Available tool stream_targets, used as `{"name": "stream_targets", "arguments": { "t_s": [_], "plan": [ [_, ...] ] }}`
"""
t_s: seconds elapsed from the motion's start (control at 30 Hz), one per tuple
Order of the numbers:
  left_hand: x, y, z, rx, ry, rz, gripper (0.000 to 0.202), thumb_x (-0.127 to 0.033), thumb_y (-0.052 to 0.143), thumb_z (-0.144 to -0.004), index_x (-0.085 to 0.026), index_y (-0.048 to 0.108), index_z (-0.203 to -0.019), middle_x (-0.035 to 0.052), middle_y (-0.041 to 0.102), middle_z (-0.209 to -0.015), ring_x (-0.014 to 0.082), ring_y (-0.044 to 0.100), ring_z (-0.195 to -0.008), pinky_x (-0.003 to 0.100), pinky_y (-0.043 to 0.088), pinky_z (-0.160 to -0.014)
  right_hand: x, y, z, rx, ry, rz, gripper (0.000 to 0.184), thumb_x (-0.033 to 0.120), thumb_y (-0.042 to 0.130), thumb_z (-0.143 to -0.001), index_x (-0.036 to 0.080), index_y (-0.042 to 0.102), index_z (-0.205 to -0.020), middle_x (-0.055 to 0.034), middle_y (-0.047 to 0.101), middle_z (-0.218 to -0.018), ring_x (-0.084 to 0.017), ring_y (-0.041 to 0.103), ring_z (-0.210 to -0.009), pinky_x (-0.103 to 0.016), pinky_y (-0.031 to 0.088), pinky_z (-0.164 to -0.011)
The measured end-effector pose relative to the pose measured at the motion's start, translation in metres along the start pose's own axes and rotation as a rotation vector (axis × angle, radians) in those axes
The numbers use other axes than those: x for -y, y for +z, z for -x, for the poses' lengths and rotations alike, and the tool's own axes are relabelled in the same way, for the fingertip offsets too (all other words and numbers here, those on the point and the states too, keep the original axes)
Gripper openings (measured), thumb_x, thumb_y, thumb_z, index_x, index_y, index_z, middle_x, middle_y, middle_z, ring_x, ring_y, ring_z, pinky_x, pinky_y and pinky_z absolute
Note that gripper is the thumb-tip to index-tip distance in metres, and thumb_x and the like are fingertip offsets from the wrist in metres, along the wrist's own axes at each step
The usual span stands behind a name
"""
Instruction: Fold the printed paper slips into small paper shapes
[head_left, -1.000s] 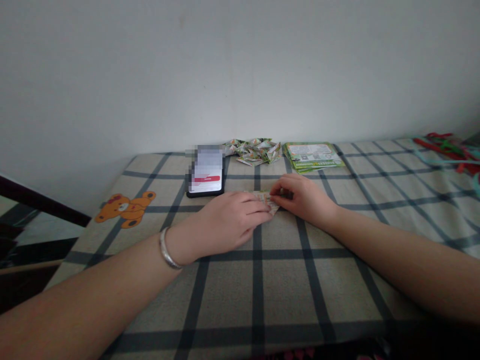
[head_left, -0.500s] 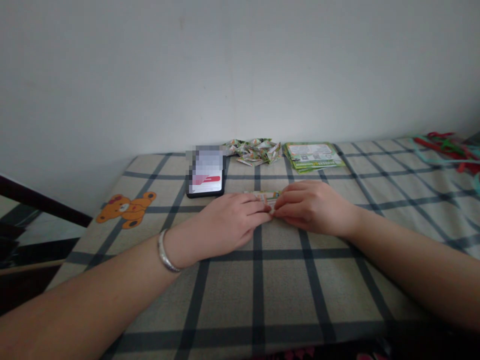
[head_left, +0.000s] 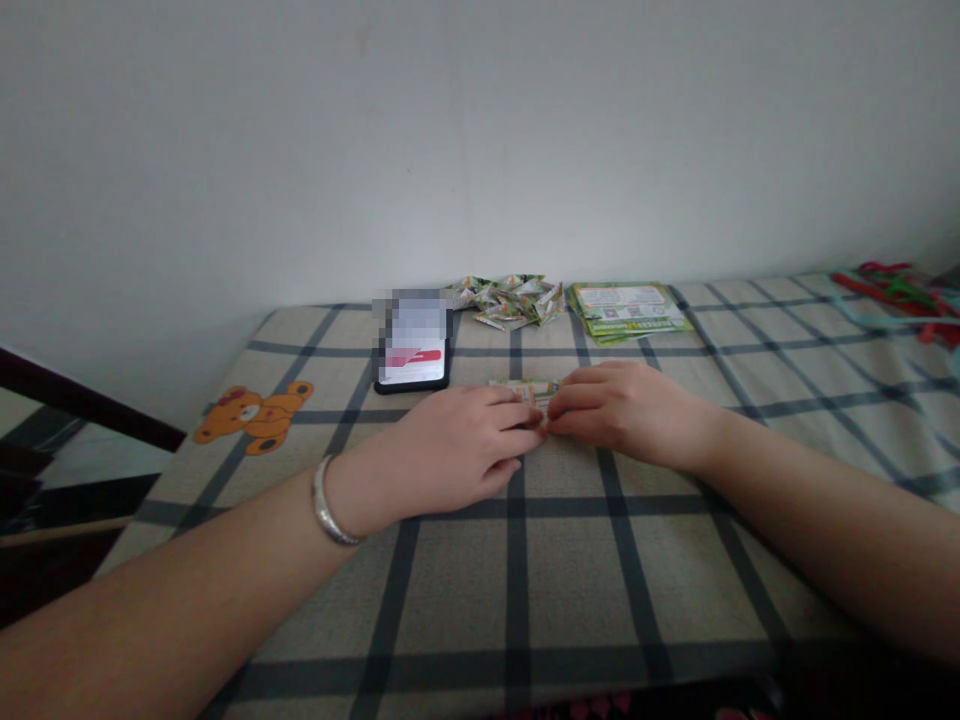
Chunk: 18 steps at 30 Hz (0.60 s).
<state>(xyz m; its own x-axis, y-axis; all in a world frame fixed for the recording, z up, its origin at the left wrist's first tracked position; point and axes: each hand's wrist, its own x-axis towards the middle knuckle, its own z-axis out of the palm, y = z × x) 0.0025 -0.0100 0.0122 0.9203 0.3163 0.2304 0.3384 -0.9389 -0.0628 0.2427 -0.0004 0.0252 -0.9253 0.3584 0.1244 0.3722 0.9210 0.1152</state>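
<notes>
A small printed paper, white, green and orange, lies on the checked tablecloth, mostly covered by my fingers. My left hand, with a silver bangle at the wrist, presses its closed fingers on the paper's near left part. From the other side my right hand pinches the right part, its fingertips almost meeting the left ones. The near edge of the paper is hidden under both hands. Behind them lies a heap of folded paper pieces in similar print. To its right is a stack of flat printed leaflets.
A phone with a lit, partly blurred screen is left of the folded pieces. An orange bear figure lies on the tablecloth at left. Red and green items are at far right. A pale wall rises behind.
My left hand's lower finger has spread slightly away from the others. Both hands otherwise stay at the paper, and the objects around them keep their places.
</notes>
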Motion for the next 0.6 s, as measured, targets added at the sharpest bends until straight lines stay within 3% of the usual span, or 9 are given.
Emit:
{"name": "stream_targets", "arguments": {
  "t_s": [0.2, 0.6],
  "plan": [
    [0.000, 0.003, -0.001, -0.024, 0.003, -0.002, 0.030, -0.022, 0.059, -0.086, -0.015, 0.062, -0.116, 0.0091, 0.063, -0.122, 0.0261, 0.054, -0.120, 0.044, 0.046, -0.103, -0.007, -0.001, 0.004, -0.015, 0.059, -0.021, 0.021, 0.015, 0.051, -0.094, 0.016, 0.071, -0.089, -0.0078, 0.069, -0.102, -0.019, 0.060, -0.092, -0.031, 0.049, -0.073],
    [0.000, 0.004, 0.000, -0.026, 0.002, 0.002, 0.031, -0.022, 0.058, -0.087, -0.015, 0.061, -0.117, 0.0090, 0.063, -0.122, 0.0257, 0.053, -0.118, 0.042, 0.047, -0.102, -0.011, -0.002, 0.007, 0.044, 0.226, -0.107, 0.024, 0.012, 0.047, -0.093, 0.013, 0.069, -0.086, -0.0082, 0.067, -0.093, -0.017, 0.063, -0.083, -0.029, 0.049, -0.072]
  ]
}}
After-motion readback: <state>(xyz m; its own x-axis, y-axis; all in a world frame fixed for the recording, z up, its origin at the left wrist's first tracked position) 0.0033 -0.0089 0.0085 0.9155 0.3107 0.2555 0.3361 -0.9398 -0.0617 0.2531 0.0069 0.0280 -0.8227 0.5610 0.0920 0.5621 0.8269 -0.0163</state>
